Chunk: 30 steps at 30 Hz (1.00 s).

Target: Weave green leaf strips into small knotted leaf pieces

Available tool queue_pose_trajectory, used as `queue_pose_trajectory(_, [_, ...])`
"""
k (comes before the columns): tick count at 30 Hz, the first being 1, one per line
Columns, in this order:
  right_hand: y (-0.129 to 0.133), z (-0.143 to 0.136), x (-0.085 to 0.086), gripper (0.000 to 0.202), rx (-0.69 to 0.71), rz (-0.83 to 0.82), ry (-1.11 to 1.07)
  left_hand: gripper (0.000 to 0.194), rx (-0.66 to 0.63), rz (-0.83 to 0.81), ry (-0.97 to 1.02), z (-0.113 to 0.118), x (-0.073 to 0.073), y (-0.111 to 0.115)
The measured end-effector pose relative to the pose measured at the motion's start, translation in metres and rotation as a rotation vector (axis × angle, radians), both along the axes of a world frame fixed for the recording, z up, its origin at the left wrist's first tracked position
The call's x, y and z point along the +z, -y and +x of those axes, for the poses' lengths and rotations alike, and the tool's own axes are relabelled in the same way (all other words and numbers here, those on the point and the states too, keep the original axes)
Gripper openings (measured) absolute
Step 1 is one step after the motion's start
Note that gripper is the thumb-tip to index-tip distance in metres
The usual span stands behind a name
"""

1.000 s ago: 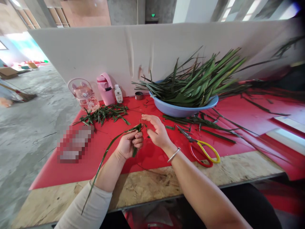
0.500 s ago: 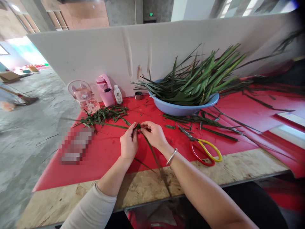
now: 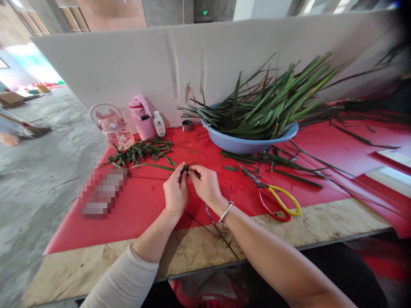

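Note:
Near the middle of the red-covered table (image 3: pixel 141 214), my left hand (image 3: pixel 176 190) pinches a small folded piece of green leaf (image 3: pixel 185 168). My right hand (image 3: pixel 205 185), with a silver bangle at its wrist, grips the same piece from the right, its fingertips against those of my left hand. One long strip stretches left from the piece, and another thin strip (image 3: pixel 224 239) hangs below my right hand over the table's front edge. Scissors (image 3: pixel 261 185) with red and yellow handles lie open to the right. Cut leaf pieces (image 3: pixel 141 152) form a pile behind my left hand.
A blue basin (image 3: pixel 247 145) heaped with long green leaves (image 3: pixel 272 107) stands at the back right. Along the back are a clear pink bottle (image 3: pixel 117 132), a pink pouch (image 3: pixel 143 122), a small white bottle (image 3: pixel 159 124) and a round tin (image 3: pixel 187 125). Loose leaf strips (image 3: pixel 298 177) lie right.
My right hand has shifted slightly left and closed in on the leaf piece. The strip hanging beneath it has moved right. The whole view has shifted a little.

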State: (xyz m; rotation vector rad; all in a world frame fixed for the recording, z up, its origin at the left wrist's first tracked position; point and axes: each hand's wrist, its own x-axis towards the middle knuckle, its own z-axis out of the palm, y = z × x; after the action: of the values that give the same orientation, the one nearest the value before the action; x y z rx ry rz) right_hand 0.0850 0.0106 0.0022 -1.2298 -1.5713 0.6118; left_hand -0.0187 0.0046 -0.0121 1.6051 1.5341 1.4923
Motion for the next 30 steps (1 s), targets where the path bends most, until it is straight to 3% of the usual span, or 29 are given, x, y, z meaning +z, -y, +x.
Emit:
queue_pose_trajectory(10, [0.001, -0.004, -0.001, 0.016, -0.015, 0.007, -0.018, 0.029, 0.009, 0.028, 0.031, -0.002, 0.001, -0.002])
queue_pose_trajectory(16, [0.001, 0.001, 0.005, 0.021, 0.024, 0.069, 0.197, 0.032, 0.002, -0.018, 0.122, 0.000, -0.006, -0.004])
queue_pose_trajectory(19, [-0.001, 0.004, 0.004, 0.019, 0.086, 0.070, 0.197, 0.033, -0.004, -0.048, 0.121, 0.000, -0.005, -0.005])
queue_pose_trajectory(22, [-0.004, 0.002, 0.001, 0.015, 0.148, -0.083, -0.077, 0.028, 0.026, -0.018, 0.108, -0.001, -0.001, -0.005])
queue_pose_trajectory(27, [-0.008, 0.001, 0.002, 0.018, 0.364, -0.550, -0.782, 0.027, -0.006, -0.029, 0.178, -0.001, 0.000, -0.004])
queue_pose_trajectory(30, [-0.009, 0.007, 0.006, 0.023, 0.477, -0.735, -0.949, 0.026, -0.085, -0.027, 0.291, 0.001, -0.001, -0.005])
